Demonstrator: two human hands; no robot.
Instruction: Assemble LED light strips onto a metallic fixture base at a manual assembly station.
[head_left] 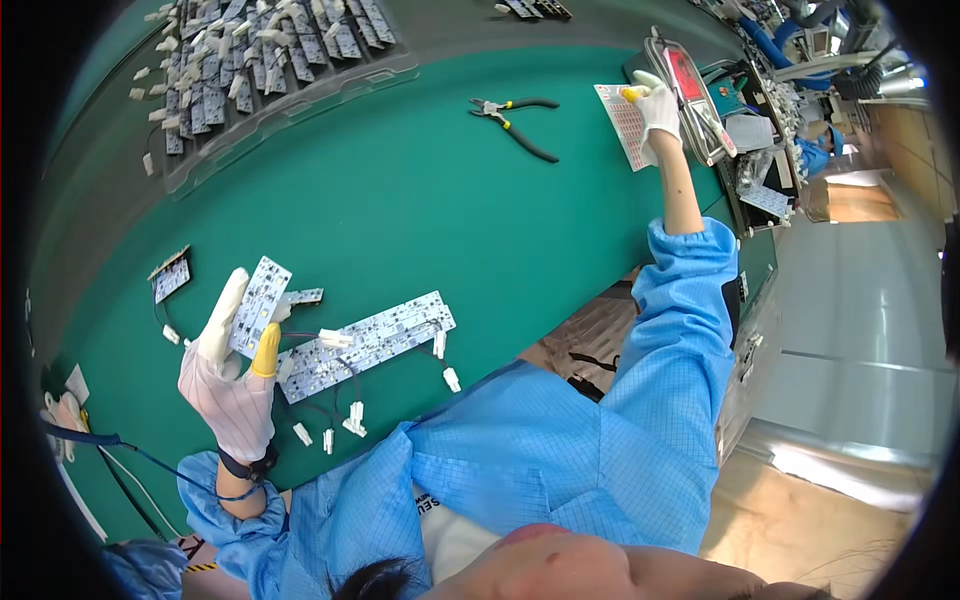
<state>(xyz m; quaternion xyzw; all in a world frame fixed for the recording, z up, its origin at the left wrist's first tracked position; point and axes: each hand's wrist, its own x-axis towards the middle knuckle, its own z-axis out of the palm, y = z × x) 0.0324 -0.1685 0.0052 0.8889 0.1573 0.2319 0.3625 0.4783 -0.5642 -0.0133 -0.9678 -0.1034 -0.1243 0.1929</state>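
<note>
Covering most of the view: green work mat (400, 200), with everything else lying on it or at its edges.
Tray: clear plastic tray (270, 70) at the far left of the mat, packed with many small circuit boards.
Long board: long white circuit board (365, 345) lying flat near the front edge, its wired white connectors (352, 418) trailing toward the person.
Right hand: right hand (655, 110), gloved, stretched far out to the right, fingers closed on the edge of a perforated white sheet (625, 125) beside a red-topped device (690, 90).
Left hand: left hand (232, 375), gloved, raised above the front left of the mat, thumb and fingers pinched on a small white circuit board (258, 305).
Hands: well apart, each clamped on its own piece.
Pliers: black-handled pliers (515, 118) lying alone mid-mat.
Small board handling: probably light, stiff and thin; likely fragile at the mounted parts and the wire joint, so the bare long edges look the safest hold, as gripped now.
Loose board: another small dark-edged board (170, 277) lies left of the raised hand.
</note>
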